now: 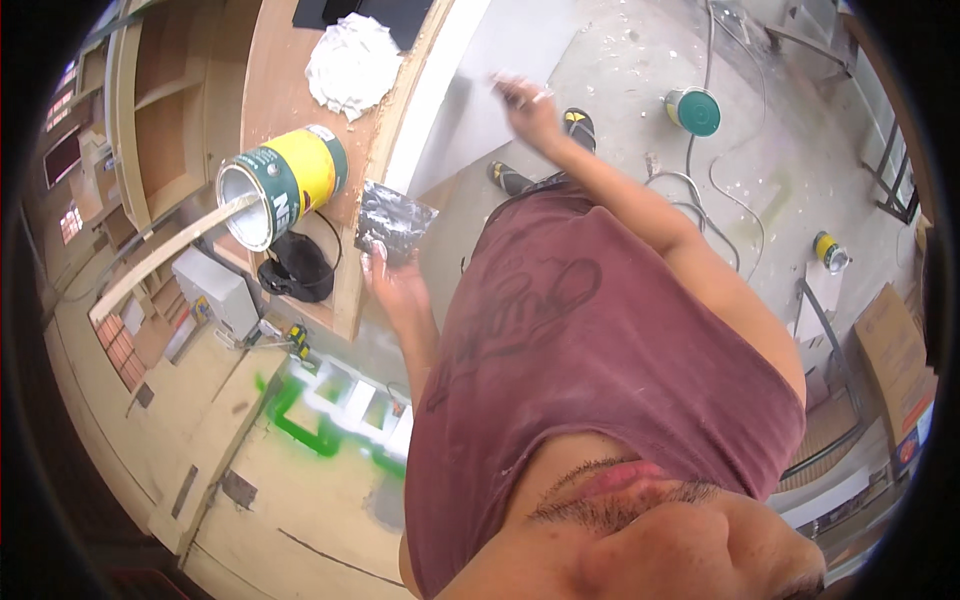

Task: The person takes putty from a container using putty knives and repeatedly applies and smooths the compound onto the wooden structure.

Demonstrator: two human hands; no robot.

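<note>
My left hand (402,287) grips a dark flat square sheet (395,218) smeared with white paste, beside the edge of the wooden bench (282,75). My right hand (533,112) is raised near the long white panel (470,95). White material coats its curled fingertips, and whether they pinch something small is unclear. On the bench are a yellow and green paint can (315,168) with a wooden stick (165,258) poking out of its mouth, and a ruffled white heap (352,65). A black cap-like item (300,267) lies beside the can.
A green-ended can (693,112) and a smaller yellow can (829,250) are on the speckled floor (620,70) to the right, near a hose (690,185). A cardboard box (888,345) is at the far right. Wooden shelving (160,100) stands left.
</note>
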